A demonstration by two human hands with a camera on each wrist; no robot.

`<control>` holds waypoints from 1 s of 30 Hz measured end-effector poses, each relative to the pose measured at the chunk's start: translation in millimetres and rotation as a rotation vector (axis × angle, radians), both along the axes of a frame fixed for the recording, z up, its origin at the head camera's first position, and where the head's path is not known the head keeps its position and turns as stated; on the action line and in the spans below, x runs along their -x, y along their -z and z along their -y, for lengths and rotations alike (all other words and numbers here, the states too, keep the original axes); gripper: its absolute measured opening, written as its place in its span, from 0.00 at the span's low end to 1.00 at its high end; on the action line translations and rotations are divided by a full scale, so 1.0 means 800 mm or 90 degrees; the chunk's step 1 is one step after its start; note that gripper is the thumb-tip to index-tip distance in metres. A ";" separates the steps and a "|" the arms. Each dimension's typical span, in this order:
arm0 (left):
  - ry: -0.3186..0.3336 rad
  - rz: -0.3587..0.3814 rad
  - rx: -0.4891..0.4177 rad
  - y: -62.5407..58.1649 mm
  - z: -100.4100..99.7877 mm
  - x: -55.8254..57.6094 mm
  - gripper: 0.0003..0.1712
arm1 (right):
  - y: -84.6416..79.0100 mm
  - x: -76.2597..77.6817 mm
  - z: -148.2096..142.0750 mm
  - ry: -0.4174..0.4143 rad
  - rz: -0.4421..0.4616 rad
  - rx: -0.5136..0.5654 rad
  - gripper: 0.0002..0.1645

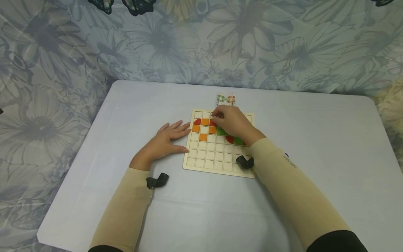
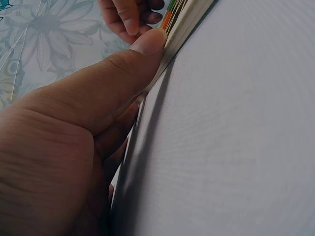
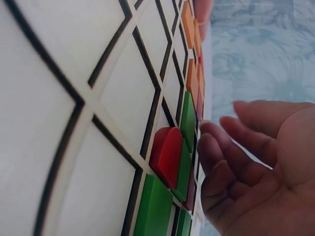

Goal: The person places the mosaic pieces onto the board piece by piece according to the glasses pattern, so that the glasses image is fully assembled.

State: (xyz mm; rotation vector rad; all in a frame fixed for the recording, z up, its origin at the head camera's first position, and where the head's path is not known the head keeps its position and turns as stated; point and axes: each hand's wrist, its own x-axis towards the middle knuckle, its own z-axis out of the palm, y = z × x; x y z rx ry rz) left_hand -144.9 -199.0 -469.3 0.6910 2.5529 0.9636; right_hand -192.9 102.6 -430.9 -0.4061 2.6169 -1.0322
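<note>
A light wooden grid board (image 1: pixel 210 163) lies on the table, with orange, red and green pieces in its upper cells. My left hand (image 1: pixel 167 141) is spread at the board's left edge; in the left wrist view its thumb (image 2: pixel 118 69) rests against that edge. Over the upper rows is my right hand (image 1: pixel 231 120), fingertips right at a red piece (image 1: pixel 212 123). The right wrist view shows its fingers (image 3: pixel 216 142) loosely bent, no piece visible between them. Nearby are a rounded red piece (image 3: pixel 166 155) and a green square (image 3: pixel 153 206). The right hand and sleeve hide part of the board.
A small pattern card (image 1: pixel 226 99) with a green and orange bow-tie design lies behind the board. The white-covered table (image 1: pixel 315 140) extends to both sides, and a flower-print cloth (image 1: pixel 201 45) stands behind it. Dark wrist cameras (image 1: pixel 158 180) stick out from both sleeves.
</note>
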 end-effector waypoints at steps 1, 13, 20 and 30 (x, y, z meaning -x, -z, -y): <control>0.000 0.000 0.001 0.000 0.000 0.000 0.49 | -0.001 -0.001 -0.001 0.002 0.003 0.007 0.14; 0.004 -0.002 -0.009 0.000 0.002 -0.001 0.48 | -0.015 -0.025 -0.019 0.008 0.053 0.169 0.28; 0.005 -0.005 -0.012 0.000 0.000 -0.002 0.49 | -0.023 -0.038 -0.037 0.006 0.059 0.269 0.36; 0.005 -0.006 -0.004 -0.001 -0.001 -0.002 0.49 | -0.034 -0.066 -0.079 -0.006 0.030 0.464 0.54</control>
